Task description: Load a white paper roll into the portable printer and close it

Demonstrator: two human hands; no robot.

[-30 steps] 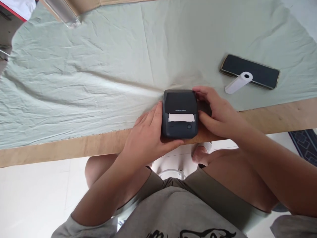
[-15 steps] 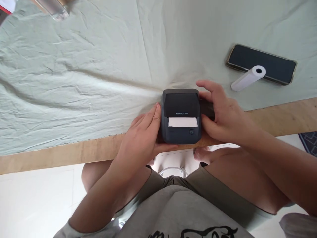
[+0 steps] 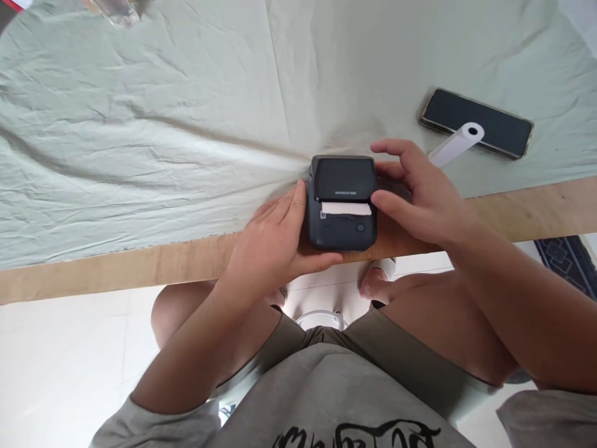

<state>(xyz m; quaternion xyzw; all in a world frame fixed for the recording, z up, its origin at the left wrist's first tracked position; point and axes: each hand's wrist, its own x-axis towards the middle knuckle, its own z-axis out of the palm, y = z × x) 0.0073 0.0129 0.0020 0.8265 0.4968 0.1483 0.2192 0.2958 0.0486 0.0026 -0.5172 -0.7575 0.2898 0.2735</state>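
A dark label printer (image 3: 342, 233) stands at the table's front edge, a power button on its front. Its black lid (image 3: 345, 177) looks slightly raised, with a gap along its lower edge. A strip of white paper (image 3: 346, 208) sticks out of that gap. My left hand (image 3: 270, 239) braces the printer's left side, its fingers along the wall and its thumb across the front. My right hand (image 3: 420, 190) is at the right side, thumb against the lid's lower corner and index finger raised; its other fingertips are partly hidden by the printer.
A black phone (image 3: 504, 127) lies on the pale green cloth (image 3: 186, 93) to the right. A white paper roll (image 3: 454, 144) is beside it, overlapping it in view. A clear object (image 3: 120, 11) is at the top left. The bare wooden table edge (image 3: 140, 264) runs in front.
The printer's lid has come up a little, opening a gap around the paper strip. My right thumb has moved up to the lid's corner. The whole view has shifted slightly.
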